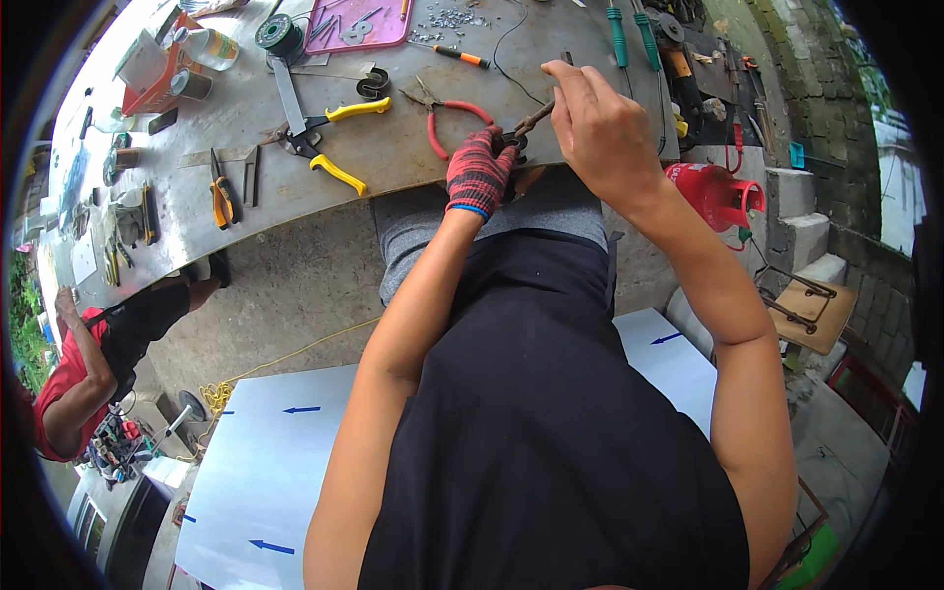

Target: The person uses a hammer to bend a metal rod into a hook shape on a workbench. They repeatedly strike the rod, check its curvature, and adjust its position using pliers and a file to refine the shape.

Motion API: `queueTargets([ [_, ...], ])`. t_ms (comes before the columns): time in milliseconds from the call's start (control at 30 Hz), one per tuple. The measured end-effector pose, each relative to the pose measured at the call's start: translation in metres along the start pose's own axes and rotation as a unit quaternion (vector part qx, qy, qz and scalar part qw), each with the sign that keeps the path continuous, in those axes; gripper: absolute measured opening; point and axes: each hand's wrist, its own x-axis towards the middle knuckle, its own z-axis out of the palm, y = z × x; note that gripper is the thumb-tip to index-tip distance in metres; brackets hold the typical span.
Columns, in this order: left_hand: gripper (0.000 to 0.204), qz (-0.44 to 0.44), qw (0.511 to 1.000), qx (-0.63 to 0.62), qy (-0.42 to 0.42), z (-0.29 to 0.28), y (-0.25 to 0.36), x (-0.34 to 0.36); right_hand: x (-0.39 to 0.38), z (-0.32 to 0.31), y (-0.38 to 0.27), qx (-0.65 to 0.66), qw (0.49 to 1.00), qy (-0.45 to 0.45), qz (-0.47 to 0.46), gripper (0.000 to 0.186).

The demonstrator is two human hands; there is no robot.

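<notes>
- Bench (295,192), grey, scuffed, smooth sheet top.
- Brown rod (536,117), slender, rough, round: between the hands, at the bench's near edge; long axis slanting from lower left to upper right.
- Left hand (480,172), red-and-black knit glove: curled on dark rounded piece (513,145), rod's lower end.
- Right hand (605,128), bare: clamped about rod's upper part.
- Pliers (433,110), red-handled, near left hand.

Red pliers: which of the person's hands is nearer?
Left. The left hand is right beside the red pliers; the right hand is farther off, to their right.
</notes>
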Motion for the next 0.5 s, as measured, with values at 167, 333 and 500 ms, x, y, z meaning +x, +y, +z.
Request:
queueTargets([
  [167, 0.044, 0.012, 1.0, 0.006, 0.008, -0.001, -0.001, -0.001, 0.0, 0.008, 0.005, 0.033, 0.999, -0.022, 0.015, 0.031],
  [333, 0.044, 0.007, 1.0, 0.013, 0.004, -0.003, 0.001, -0.001, 0.005, -0.008, 0.003, 0.018, 0.994, -0.111, 0.017, 0.037],
  [500, 0.049, 0.013, 1.0, 0.007, 0.004, -0.002, 0.0, 0.0, 0.018, -0.025, 0.003, -0.151, 0.97, -0.172, -0.082, 0.033],
])
